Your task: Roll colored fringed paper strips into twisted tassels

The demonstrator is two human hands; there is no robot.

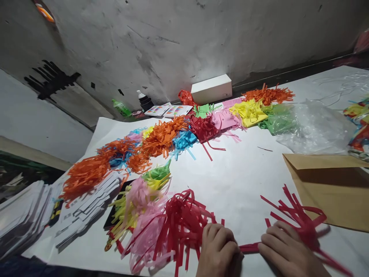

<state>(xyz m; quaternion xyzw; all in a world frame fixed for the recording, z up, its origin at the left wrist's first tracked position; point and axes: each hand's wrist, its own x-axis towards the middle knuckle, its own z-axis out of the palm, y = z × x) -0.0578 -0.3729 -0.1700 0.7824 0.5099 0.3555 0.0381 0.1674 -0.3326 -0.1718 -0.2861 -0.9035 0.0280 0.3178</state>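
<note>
both hands gripped one red fringe [300, 223] low on the white sheet [245, 184]: the left hand [217, 250] pinched its rolled stem, and the right hand [285, 250] clenched beside the flared strips, likely to keep it tight. just left lay red and pink fringes [161, 227]. farther back, coloured piles [178, 134] curved toward a white box [211, 89], within reach.

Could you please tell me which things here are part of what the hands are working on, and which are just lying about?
In hand:
left hand
right hand
red fringe, pinched between both hands
red fringe pile, beside the left hand

Lying about:
orange fringes
yellow fringe
brown envelope
white box
plastic bag
white card stacks
</note>
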